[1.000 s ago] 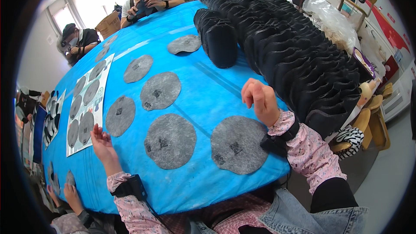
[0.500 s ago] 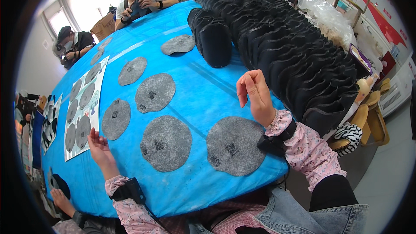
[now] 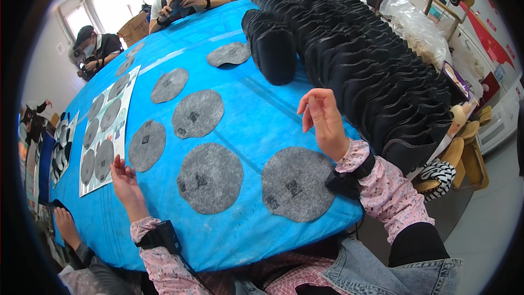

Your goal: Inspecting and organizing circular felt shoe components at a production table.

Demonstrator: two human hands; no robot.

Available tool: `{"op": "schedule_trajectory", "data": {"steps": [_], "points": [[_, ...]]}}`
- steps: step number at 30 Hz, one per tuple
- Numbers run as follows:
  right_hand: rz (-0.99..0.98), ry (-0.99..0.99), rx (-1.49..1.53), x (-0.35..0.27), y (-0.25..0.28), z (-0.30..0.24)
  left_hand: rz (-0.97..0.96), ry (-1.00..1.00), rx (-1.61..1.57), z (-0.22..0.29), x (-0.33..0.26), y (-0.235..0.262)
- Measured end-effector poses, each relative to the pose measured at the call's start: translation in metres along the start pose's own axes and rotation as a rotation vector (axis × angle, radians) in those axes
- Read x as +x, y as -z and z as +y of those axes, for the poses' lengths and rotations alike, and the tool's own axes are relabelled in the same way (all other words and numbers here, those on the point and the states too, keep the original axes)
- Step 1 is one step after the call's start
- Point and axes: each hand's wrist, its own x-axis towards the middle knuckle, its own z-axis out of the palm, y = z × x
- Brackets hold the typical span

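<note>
Bending loosely above the table (image 3: 262, 114), the right hand (image 3: 323, 123) has its thumb close to its fingers and nothing visible in its grasp, just beyond the rightmost grey disc (image 3: 296, 184) and beside the long row of black pieces (image 3: 376, 71). Fingers half curled and slightly spread, the left hand (image 3: 126, 186) likewise appears bare, near the patterned pale sheet (image 3: 125, 112). Between the hands, other grey discs (image 3: 210, 179) with dark patches lie flat and apart on the blue cover.
</note>
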Motion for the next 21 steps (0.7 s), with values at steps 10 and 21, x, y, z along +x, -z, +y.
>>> {"op": "schedule_trajectory", "data": {"steps": [10, 21], "points": [[-0.876, -0.072, -0.576, 0.006, 0.007, -0.019, 0.053, -0.042, -0.06, 0.004, -0.002, -0.011], [-0.332, -0.307, -0.253, -0.012, -0.004, 0.012, 0.054, -0.026, -0.004, 0.015, -0.026, -0.032]]}}
